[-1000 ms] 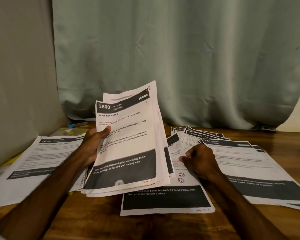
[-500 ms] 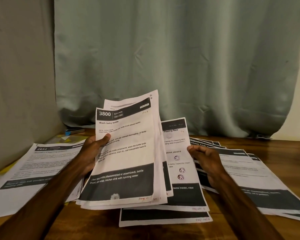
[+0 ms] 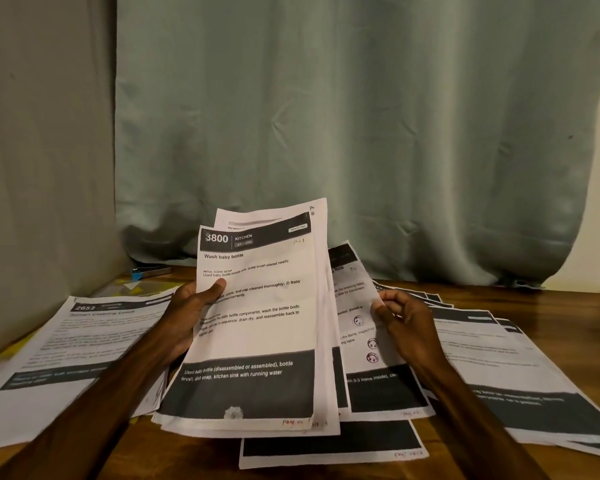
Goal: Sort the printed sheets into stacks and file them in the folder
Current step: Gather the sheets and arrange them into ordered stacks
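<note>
One sheet [image 3: 333,445] is lying nearest on the table [image 3: 194,455]. Above it, the left hand [image 3: 187,317] is gripping a bundle [image 3: 257,323] of at least three sheets, thumb pressing its front. The right hand [image 3: 406,327] is pinching one raised sheet [image 3: 357,306] by its edge. Two spreads are lying flat: left pile [image 3: 84,341], right fan [image 3: 499,358].

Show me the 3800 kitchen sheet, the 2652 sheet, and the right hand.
3800 kitchen sheet [image 3: 257,337]: head view, its white middle.
2652 sheet [image 3: 84,337]: head view, text area.
right hand [image 3: 409,327]: head view, its back.
</note>
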The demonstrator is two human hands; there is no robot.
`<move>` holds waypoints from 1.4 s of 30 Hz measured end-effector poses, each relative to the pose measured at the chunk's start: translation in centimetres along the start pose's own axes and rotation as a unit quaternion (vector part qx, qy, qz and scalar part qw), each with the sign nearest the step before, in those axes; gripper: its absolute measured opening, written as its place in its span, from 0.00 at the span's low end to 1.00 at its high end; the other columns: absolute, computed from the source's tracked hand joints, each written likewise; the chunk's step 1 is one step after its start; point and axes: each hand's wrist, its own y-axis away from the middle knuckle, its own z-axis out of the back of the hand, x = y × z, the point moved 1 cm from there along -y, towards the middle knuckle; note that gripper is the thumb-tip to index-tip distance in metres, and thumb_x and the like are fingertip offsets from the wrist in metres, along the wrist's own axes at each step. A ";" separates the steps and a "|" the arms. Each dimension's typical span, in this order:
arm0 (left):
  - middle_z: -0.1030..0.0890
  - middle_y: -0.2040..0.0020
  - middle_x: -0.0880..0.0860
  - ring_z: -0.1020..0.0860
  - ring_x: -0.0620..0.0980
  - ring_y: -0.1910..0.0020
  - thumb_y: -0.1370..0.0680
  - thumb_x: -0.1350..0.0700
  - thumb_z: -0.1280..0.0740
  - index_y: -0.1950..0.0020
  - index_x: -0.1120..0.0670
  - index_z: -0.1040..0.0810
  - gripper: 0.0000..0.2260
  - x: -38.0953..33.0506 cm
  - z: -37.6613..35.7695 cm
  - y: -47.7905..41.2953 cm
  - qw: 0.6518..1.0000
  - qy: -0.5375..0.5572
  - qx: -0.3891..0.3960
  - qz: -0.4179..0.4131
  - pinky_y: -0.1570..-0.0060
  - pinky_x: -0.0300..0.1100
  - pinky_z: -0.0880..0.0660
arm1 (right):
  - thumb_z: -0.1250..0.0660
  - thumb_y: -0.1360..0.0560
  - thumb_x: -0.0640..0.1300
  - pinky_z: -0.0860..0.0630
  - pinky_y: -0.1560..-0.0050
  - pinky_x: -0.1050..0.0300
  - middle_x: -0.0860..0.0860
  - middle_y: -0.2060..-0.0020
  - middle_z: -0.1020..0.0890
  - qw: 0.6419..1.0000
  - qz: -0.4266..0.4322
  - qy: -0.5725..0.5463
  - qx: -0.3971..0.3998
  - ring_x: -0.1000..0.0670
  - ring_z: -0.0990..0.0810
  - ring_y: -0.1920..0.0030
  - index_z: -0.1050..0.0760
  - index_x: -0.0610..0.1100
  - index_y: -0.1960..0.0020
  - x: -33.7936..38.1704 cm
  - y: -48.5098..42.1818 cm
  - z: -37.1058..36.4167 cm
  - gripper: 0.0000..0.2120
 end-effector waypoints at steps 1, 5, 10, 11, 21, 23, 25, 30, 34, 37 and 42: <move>0.13 0.50 0.55 0.13 0.56 0.58 0.20 0.56 0.31 0.41 0.54 0.22 0.08 0.0 0.0 0.0 1.000 -0.003 0.004 0.001 0.58 0.53 0.16 | 0.32 0.20 0.42 0.19 0.62 0.64 0.51 0.52 0.15 1.000 0.016 -0.007 -0.018 0.57 0.15 0.57 0.22 0.44 0.47 0.2 0.0 0.0 0.03; 0.13 0.46 0.56 0.14 0.59 0.52 0.20 0.54 0.31 0.37 0.53 0.23 0.12 0.2 -0.1 0.2 1.000 -0.018 0.022 0.008 0.53 0.56 0.17 | 0.32 0.20 0.42 0.15 0.58 0.48 0.45 0.52 0.14 0.988 0.001 -0.110 -0.108 0.47 0.13 0.58 0.22 0.44 0.43 0.5 -0.3 1.1 0.06; 0.14 0.43 0.58 0.15 0.63 0.46 0.21 0.53 0.31 0.34 0.55 0.23 0.16 0.3 -0.4 0.5 0.999 -0.025 0.036 0.013 0.42 0.64 0.21 | 0.31 0.20 0.42 0.17 0.50 0.34 0.43 0.51 0.13 0.968 -0.052 -0.212 -0.127 0.38 0.13 0.54 0.21 0.44 0.42 0.5 -0.4 1.2 0.08; 0.15 0.43 0.58 0.16 0.64 0.45 0.21 0.53 0.30 0.34 0.55 0.23 0.17 0.4 -0.4 0.6 0.999 -0.027 0.037 0.014 0.39 0.67 0.23 | 0.31 0.20 0.42 0.17 0.51 0.36 0.43 0.51 0.13 0.968 -0.052 -0.214 -0.121 0.39 0.13 0.54 0.21 0.44 0.42 0.7 -0.3 1.1 0.08; 0.13 0.46 0.58 0.14 0.61 0.53 0.20 0.54 0.32 0.37 0.56 0.22 0.13 1.0 -1.3 1.2 0.998 -0.057 0.038 0.002 0.51 0.57 0.17 | 0.30 0.21 0.45 0.15 0.57 0.42 0.51 0.52 0.12 0.986 -0.041 -0.156 0.041 0.42 0.12 0.57 0.25 0.54 0.38 2.2 1.5 -1.7 0.13; 0.13 0.47 0.58 0.13 0.60 0.56 0.19 0.55 0.32 0.40 0.56 0.21 0.10 0.9 -1.4 1.5 0.998 -0.048 0.037 0.006 0.59 0.51 0.16 | 0.31 0.20 0.45 0.15 0.56 0.44 0.51 0.49 0.12 0.984 -0.034 -0.160 0.073 0.44 0.12 0.54 0.25 0.52 0.37 2.5 1.9 -2.4 0.13; 0.13 0.48 0.58 0.13 0.58 0.57 0.19 0.55 0.32 0.42 0.56 0.20 0.08 0.6 -1.5 1.6 0.999 -0.043 0.030 0.006 0.61 0.50 0.16 | 0.33 0.19 0.44 0.16 0.60 0.55 0.53 0.51 0.12 0.981 -0.036 -0.164 0.102 0.48 0.12 0.53 0.24 0.50 0.37 2.9 2.1 -3.0 0.12; 0.13 0.46 0.58 0.15 0.61 0.50 0.20 0.54 0.31 0.39 0.58 0.21 0.12 -0.2 -0.8 1.2 0.999 -0.047 -0.009 0.002 0.48 0.58 0.19 | 0.41 0.15 0.50 0.17 0.57 0.55 0.46 0.53 0.14 0.988 -0.053 -0.136 0.040 0.44 0.13 0.55 0.22 0.47 0.42 1.6 1.6 -2.3 0.11; 0.13 0.47 0.57 0.13 0.56 0.55 0.19 0.56 0.31 0.42 0.57 0.19 0.08 -0.9 -0.3 1.0 0.999 -0.022 -0.029 -0.017 0.57 0.51 0.15 | 0.32 0.19 0.49 0.25 0.57 0.62 0.50 0.52 0.17 0.950 0.027 0.312 -0.020 0.53 0.19 0.55 0.22 0.49 0.44 -0.8 0.6 -0.8 0.06; 0.12 0.56 0.50 0.13 0.49 0.63 0.19 0.59 0.32 0.47 0.55 0.19 0.03 -1.1 -0.4 1.0 0.999 -0.006 -0.041 -0.026 0.69 0.42 0.18 | 0.26 0.26 0.60 0.20 0.53 0.55 0.52 0.55 0.18 0.922 -0.023 0.384 0.035 0.54 0.21 0.56 0.21 0.48 0.47 -1.5 0.4 -1.0 0.17; 0.12 0.56 0.49 0.13 0.50 0.62 0.19 0.58 0.32 0.46 0.55 0.20 0.04 -0.9 -0.2 0.9 0.999 -0.005 -0.031 -0.028 0.68 0.43 0.18 | 0.24 0.33 0.66 0.22 0.52 0.55 0.50 0.52 0.20 0.903 -0.043 0.419 0.085 0.51 0.22 0.53 0.24 0.46 0.45 -1.7 1.0 -1.9 0.28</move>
